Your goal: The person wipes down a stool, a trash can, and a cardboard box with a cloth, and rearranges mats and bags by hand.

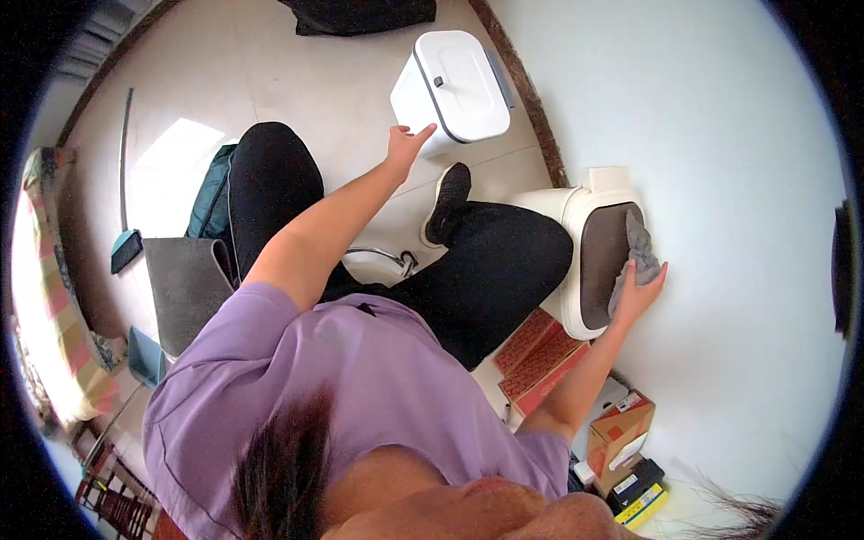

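My right hand [639,290] is closed on a crumpled grey cloth [640,247]. The cloth lies against the right edge of the brown top [601,261] of a cream-white bin, beside the wall. My left hand [409,146] is stretched forward at the near lower corner of a white lidded bin [461,85], with its thumb and a finger apart. Nothing shows in that hand, and I cannot tell whether it touches the bin. The lid is down and has a small dark knob [438,82].
Red patterned boxes [540,358] and an opened brown carton [621,427] lie by my right arm. A broom [126,247] and a blue dustpan [145,355] are on the left. A dark bag [360,13] lies on the tiled floor ahead; a pale wall [720,180] rises right.
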`<state>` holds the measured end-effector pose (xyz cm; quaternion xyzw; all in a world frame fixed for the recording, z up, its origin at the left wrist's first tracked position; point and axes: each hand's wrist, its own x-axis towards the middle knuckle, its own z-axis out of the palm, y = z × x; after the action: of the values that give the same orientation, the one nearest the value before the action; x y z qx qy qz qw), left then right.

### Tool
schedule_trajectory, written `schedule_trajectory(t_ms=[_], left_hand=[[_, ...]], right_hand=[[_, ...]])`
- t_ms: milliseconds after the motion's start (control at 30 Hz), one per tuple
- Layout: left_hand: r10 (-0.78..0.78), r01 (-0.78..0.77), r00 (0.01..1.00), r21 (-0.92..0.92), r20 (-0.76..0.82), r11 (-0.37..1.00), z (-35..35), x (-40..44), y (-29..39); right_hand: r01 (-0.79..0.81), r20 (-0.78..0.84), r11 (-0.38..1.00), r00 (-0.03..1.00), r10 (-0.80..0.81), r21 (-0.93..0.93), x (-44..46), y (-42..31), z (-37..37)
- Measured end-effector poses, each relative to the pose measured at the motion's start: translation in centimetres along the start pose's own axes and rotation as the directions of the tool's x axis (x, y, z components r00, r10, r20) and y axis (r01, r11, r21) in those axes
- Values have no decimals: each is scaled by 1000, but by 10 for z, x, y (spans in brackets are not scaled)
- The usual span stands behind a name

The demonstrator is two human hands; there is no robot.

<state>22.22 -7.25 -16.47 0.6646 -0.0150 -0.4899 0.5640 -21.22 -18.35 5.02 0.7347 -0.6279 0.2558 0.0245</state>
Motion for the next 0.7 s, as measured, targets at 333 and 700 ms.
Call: schedule_trajectory(t_ms=[333, 700], left_hand=[[413, -312, 878, 365, -242, 877, 67, 67, 24], [161, -164, 985, 61, 58, 985, -81, 33, 52]], right_hand=[[-104, -65, 994, 992, 105, 29, -6, 9, 11], [-198, -67, 680, 937, 343, 706, 14, -109, -42]])
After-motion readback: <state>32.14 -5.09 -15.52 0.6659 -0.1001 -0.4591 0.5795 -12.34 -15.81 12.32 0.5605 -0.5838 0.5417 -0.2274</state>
